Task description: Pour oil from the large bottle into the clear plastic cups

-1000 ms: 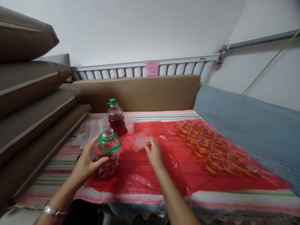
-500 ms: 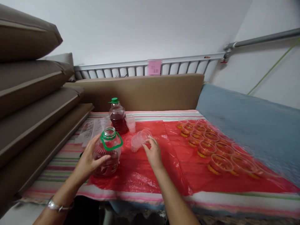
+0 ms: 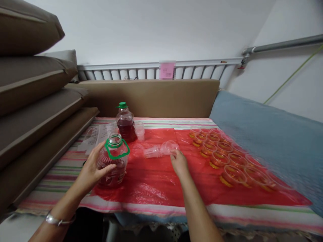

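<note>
My left hand point(image 3: 94, 169) is wrapped around the left side of an uncapped clear plastic jug point(image 3: 119, 168) with a green carrying handle; its thumb lies across the front. Dark red liquid shows low inside, though its level is hard to make out. Over the red plastic sheet, my right hand point(image 3: 179, 161) pinches the rim of a clear plastic cup point(image 3: 169, 146). Just to its left a stack of nested clear cups point(image 3: 152, 152) lies on its side. Whether the pinched cup is fully apart from the stack, I cannot tell.
A capped jug of red liquid point(image 3: 126, 127) stands behind, beside an upright cup stack point(image 3: 139, 131). Rows of cups of amber-looking liquid point(image 3: 234, 174) fill the right side of the red sheet point(image 3: 156, 183). Stacked cushions point(image 3: 37, 97) rise on the left.
My right hand has moved to the right with the cup, drawing it away from the stack, which now lies more sideways. My left hand keeps its place on the jug.
</note>
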The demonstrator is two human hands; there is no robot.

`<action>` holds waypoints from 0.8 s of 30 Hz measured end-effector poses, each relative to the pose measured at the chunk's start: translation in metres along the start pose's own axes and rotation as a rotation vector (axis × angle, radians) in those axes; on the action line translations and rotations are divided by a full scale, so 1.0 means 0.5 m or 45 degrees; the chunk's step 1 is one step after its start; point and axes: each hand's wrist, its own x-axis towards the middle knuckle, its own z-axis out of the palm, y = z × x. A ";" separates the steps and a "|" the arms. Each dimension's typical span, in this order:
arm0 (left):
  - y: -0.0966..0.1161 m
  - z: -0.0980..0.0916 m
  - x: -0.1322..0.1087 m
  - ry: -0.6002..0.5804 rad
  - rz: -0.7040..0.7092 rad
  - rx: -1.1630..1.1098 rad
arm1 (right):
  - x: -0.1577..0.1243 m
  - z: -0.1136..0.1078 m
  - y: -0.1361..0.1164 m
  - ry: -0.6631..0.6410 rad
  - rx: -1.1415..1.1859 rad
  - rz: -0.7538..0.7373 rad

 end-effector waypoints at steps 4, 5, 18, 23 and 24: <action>-0.002 -0.001 -0.002 -0.006 0.002 0.000 | -0.001 -0.014 -0.015 0.057 -0.017 -0.031; -0.002 -0.002 -0.003 -0.006 0.005 0.003 | -0.001 -0.021 -0.018 0.075 -0.021 -0.040; 0.005 -0.006 -0.001 -0.015 0.015 0.005 | -0.002 -0.084 -0.024 0.271 -0.087 -0.044; 0.000 -0.004 -0.002 -0.021 -0.007 -0.026 | -0.005 -0.122 0.003 0.242 -0.531 0.209; 0.000 -0.003 -0.002 -0.018 -0.012 -0.025 | -0.006 -0.123 0.011 0.185 -0.572 0.244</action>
